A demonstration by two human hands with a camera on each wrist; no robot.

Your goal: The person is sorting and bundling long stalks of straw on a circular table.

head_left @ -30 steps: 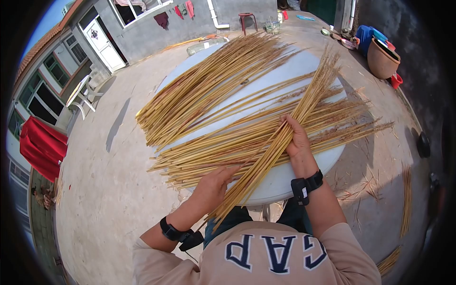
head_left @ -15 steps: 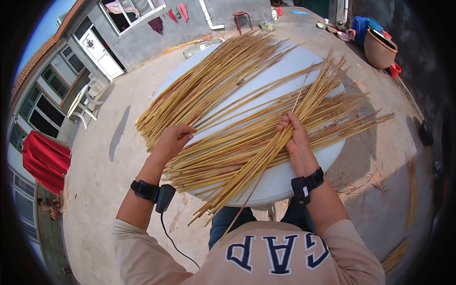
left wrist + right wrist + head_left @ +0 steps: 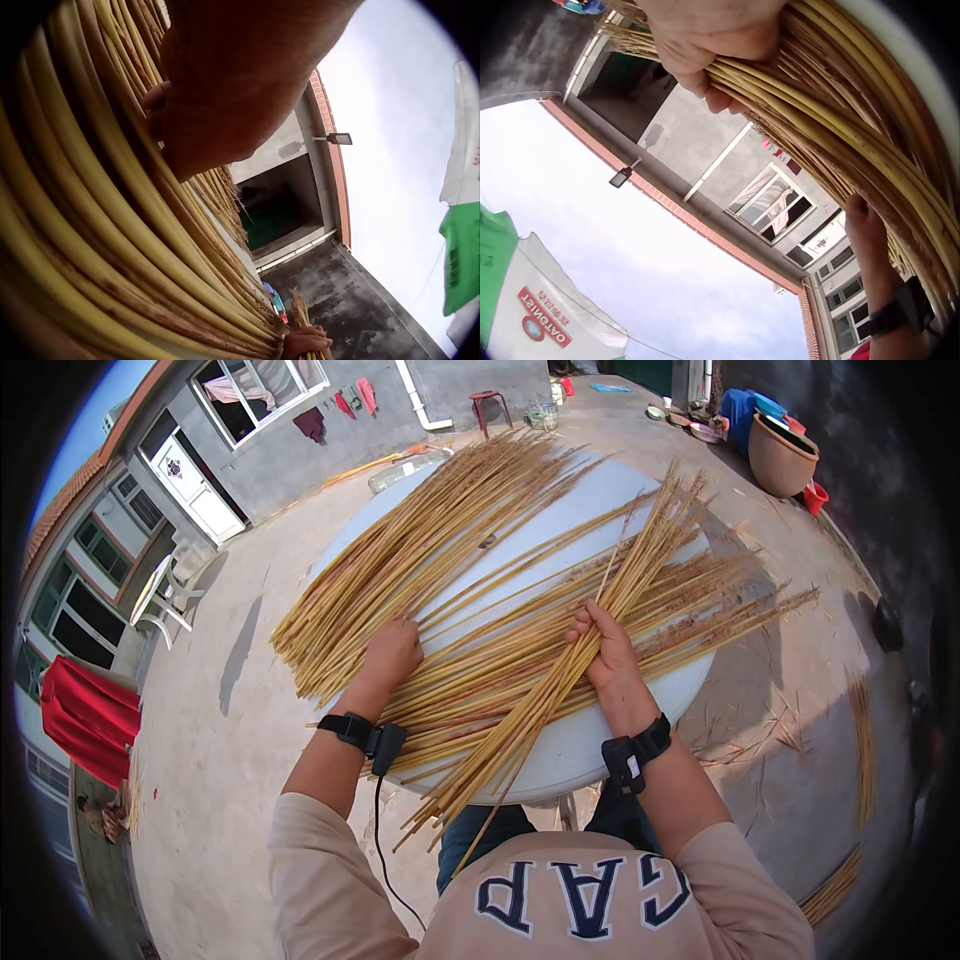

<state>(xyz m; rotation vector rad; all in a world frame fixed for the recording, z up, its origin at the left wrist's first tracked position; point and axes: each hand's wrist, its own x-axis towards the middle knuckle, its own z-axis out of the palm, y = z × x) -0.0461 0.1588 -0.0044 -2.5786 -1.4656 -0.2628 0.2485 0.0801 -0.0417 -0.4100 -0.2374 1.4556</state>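
My right hand (image 3: 607,650) grips a bundle of long dry stalks (image 3: 540,705) with brushy tops, their cut ends slanting down toward my lap. Its curled fingers also show on the bundle in the right wrist view. Across the table my left hand (image 3: 393,653) has its fingers curled at a few loose stalks (image 3: 520,573) between two piles; its fingertips are mostly hidden. Beneath the held bundle spreads the nearer pile of stalks (image 3: 450,685). A thicker pile of stalks (image 3: 400,550) lies beyond the left hand.
The piles rest on a round white table (image 3: 620,485). A clay pot (image 3: 783,455) and blue barrel (image 3: 738,418) stand by the right wall. More stalks (image 3: 862,750) lie on the concrete at right. A red stool (image 3: 490,410) stands behind; a red cloth (image 3: 90,715) hangs at left.
My left hand has left the lower part of the held bundle and moved up and left to the loose stalks, its fingers now curled. The right hand keeps its grip.
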